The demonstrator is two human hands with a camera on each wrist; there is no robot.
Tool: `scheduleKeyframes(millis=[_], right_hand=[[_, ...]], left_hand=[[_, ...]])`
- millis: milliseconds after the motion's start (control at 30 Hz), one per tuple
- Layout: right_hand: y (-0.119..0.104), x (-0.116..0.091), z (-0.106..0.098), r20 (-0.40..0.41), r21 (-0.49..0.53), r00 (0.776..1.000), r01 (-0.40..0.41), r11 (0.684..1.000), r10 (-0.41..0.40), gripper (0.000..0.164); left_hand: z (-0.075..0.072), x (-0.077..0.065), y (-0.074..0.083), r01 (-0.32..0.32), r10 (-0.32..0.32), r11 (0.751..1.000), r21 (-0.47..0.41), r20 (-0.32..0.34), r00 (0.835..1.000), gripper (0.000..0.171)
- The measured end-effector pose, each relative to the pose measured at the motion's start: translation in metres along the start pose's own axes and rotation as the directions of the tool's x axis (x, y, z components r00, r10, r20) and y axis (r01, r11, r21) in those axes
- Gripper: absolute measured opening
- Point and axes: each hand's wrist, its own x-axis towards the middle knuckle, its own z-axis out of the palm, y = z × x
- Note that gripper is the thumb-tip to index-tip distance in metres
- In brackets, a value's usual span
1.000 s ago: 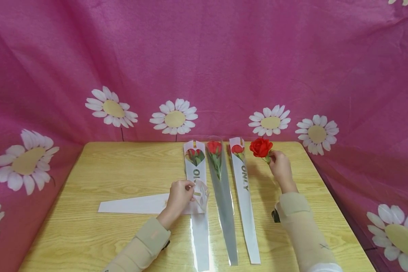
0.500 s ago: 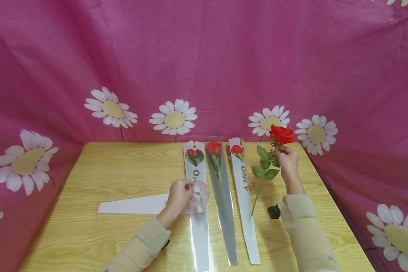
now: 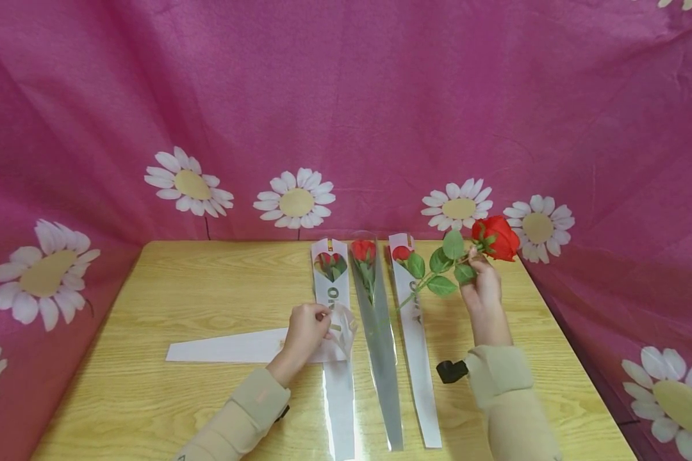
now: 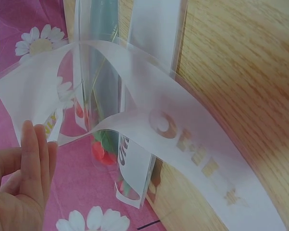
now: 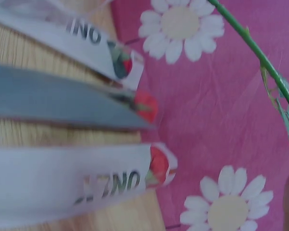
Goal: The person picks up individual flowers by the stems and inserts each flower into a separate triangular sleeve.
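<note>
My left hand (image 3: 305, 334) pinches the mouth of a white flower sleeve (image 3: 230, 347) lying crosswise on the table. In the left wrist view the clear-windowed sleeve (image 4: 149, 108) bulges apart at that end, with gold lettering along it. A red rose (image 3: 498, 237) with green leaves is held up by my right hand (image 3: 484, 293), its fingers gripping the stem just under the bloom. The rose tilts, its stem (image 5: 252, 45) slanting down to the left over the wrapped roses. Only a sliver of the right hand shows in the right wrist view.
Three wrapped roses lie side by side: one in a white sleeve (image 3: 340, 416) partly under the crosswise sleeve, one in a grey sleeve (image 3: 384, 384), one in another white sleeve (image 3: 422, 390). A pink daisy-print cloth (image 3: 346, 115) surrounds the wooden table (image 3: 207, 282).
My right hand has raised the rose and moved slightly right, turning it so the stem swings out to the left. The left hand and its sleeve have stayed in place.
</note>
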Motion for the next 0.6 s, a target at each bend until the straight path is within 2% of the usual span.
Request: scheduleKeyframes(millis=[167,267,433,600], right_hand=[[0.012,-0.009,0.011,0.095,0.098,0.993,0.057,0.994,-0.066,0.009],[0.019,-0.015,0.019,0.105,0.102,0.986,0.117,0.988,-0.128,0.005],[0.031,-0.025,0.032,0.073,0.032,0.973,0.215,0.976,-0.217,0.003],[0.044,-0.036,0.041,0.129,-0.044,0.945,0.307,0.951,-0.299,0.005]], left_hand=[[0.001,0.0,0.001,-0.012,0.012,1.0,-0.003,0.001,1.0,0.013],[0.002,0.001,0.002,-0.019,0.019,1.0,-0.002,0.002,1.0,0.013],[0.004,0.002,0.003,-0.009,0.009,1.0,-0.002,0.008,1.0,0.013],[0.005,0.002,0.006,-0.008,0.008,1.0,0.0,0.016,1.0,0.014]])
